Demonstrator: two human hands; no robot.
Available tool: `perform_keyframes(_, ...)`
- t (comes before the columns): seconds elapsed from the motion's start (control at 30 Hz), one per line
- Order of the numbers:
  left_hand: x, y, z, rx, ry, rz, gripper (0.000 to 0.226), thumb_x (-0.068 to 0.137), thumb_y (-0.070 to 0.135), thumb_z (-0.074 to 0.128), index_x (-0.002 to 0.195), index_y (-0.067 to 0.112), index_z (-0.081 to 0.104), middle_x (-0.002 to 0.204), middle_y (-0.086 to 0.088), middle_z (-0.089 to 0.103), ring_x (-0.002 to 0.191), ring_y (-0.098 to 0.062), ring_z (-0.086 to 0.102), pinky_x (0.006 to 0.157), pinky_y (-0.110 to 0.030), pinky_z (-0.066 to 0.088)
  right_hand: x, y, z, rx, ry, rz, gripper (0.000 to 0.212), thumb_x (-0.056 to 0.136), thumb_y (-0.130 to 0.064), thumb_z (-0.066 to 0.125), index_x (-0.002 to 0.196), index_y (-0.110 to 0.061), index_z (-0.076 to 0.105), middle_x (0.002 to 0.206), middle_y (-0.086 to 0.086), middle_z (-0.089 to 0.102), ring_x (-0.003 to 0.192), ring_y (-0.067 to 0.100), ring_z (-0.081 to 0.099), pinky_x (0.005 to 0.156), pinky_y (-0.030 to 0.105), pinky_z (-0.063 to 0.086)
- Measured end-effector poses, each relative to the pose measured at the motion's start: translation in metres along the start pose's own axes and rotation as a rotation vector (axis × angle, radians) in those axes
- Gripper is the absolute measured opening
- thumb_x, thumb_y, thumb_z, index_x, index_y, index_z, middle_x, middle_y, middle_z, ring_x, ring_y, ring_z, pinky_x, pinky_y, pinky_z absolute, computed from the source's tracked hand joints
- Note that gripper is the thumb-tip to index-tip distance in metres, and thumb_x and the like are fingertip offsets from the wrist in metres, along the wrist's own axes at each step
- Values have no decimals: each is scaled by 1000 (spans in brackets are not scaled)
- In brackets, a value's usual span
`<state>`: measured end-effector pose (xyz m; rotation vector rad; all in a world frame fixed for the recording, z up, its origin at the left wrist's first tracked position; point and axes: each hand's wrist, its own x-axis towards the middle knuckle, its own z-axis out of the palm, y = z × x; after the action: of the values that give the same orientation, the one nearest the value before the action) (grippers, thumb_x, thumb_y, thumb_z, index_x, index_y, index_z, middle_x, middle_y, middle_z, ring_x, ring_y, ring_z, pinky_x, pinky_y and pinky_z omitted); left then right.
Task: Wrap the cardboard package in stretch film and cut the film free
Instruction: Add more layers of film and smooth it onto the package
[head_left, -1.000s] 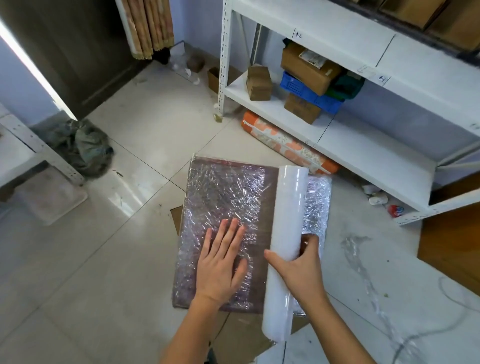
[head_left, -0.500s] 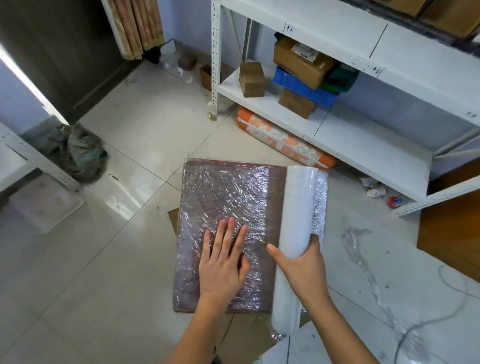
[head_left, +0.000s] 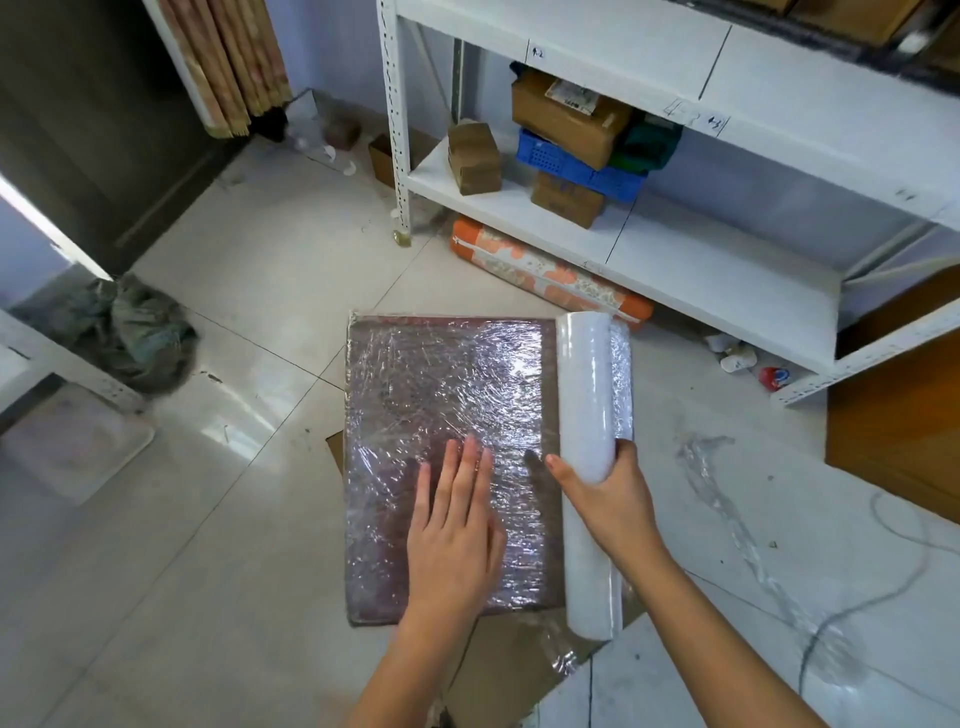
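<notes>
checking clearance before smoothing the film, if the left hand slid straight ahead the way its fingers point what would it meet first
The left hand lies flat on the wrapped cardboard package, fingers pointing at its far edge. Only film-covered surface lies ahead, then bare floor. The orange patterned roll under the shelf looks slightly right of that line, though depth is unclear.

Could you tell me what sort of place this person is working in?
Probably a small storeroom or packing room: white metal shelving holding cardboard boxes and a blue crate, with wrapping done on the tiled floor.
</notes>
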<state>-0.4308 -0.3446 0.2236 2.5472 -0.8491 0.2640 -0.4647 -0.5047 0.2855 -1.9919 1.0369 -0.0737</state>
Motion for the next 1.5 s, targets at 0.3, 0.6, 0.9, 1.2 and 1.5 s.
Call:
perform_keyframes(0.3, -5, 16, 44, 75, -74, -19, 54, 101, 28, 15, 147, 4, 27, 157, -14, 19, 147, -28, 12, 120, -45, 8, 3, 11, 5, 95, -67, 11, 56, 67, -47, 78, 108, -23, 47, 105, -5, 60, 99, 18, 62, 85, 37, 51)
perform_keyframes(0.6, -16, 18, 43, 38, -86, -30, 55, 100, 29, 13, 149, 4, 20, 158, -13, 11, 148, -27, 8, 121, -44, 5, -9, 17, -16, 105, -114, -42, 56, 67, -32, 83, 105, -15, 45, 96, -12, 57, 87, 3, 58, 79, 31, 51)
perform_keyframes(0.9, -14, 22, 15, -252, -36, -82, 61, 93, 34, 38, 148, 8, 30, 158, -4, 22, 147, -20, 17, 120, -39, 7, -4, 20, -16, 187, -54, -19, 58, 70, -26, 82, 108, -18, 38, 96, -16, 50, 86, -1, 53, 72, 22, 45)
perform_keyframes(1.2, 10, 24, 42, 100, -119, 171, 58, 94, 29, 34, 147, 4, 28, 155, -12, 25, 145, -27, 20, 116, -50, 18, -1, 21, -11, 158, -60, 4, 61, 70, -30, 82, 116, -19, 43, 102, -8, 56, 92, 8, 58, 72, 22, 48)
perform_keyframes(1.5, 4, 24, 38, 109, -181, 164, 55, 100, 33, 20, 148, 6, 27, 159, -10, 18, 146, -25, 15, 118, -47, 13, -4, 19, -14, -158, 83, 23, 71, 64, -48, 80, 113, -12, 44, 111, 5, 59, 102, 29, 59, 81, 40, 50)
